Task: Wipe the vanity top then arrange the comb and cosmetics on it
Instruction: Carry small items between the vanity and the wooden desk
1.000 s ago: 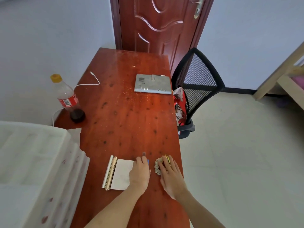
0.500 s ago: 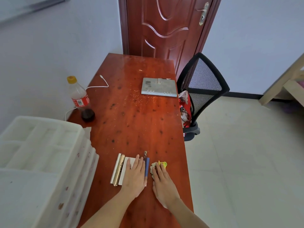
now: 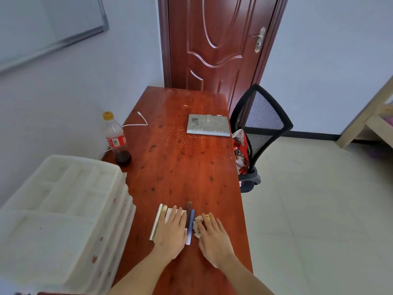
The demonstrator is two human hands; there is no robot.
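On the near part of the red-brown vanity top (image 3: 180,167) small items lie side by side. Two slim metallic tubes (image 3: 157,224) are at the left, then a white flat case (image 3: 169,213). My left hand (image 3: 172,232) rests flat on that case with straight fingers. Right of it lie a dark brown stick and a blue stick (image 3: 190,222). My right hand (image 3: 213,237) lies flat on a pale scrunchie (image 3: 196,227) with a yellow-green piece (image 3: 207,216) at my fingertips. No comb is plainly recognisable.
A grey flat box (image 3: 208,125) sits at the far right of the top. A cola bottle (image 3: 117,139) and a white cable (image 3: 136,123) are at the left edge. White stacked plastic drawers (image 3: 63,209) stand left. A black mesh chair (image 3: 259,133) is right.
My left hand has slid left onto the white case, uncovering the brown and blue sticks. My right hand stays on the scrunchie. The camera has tilted up, so the items sit lower in view.
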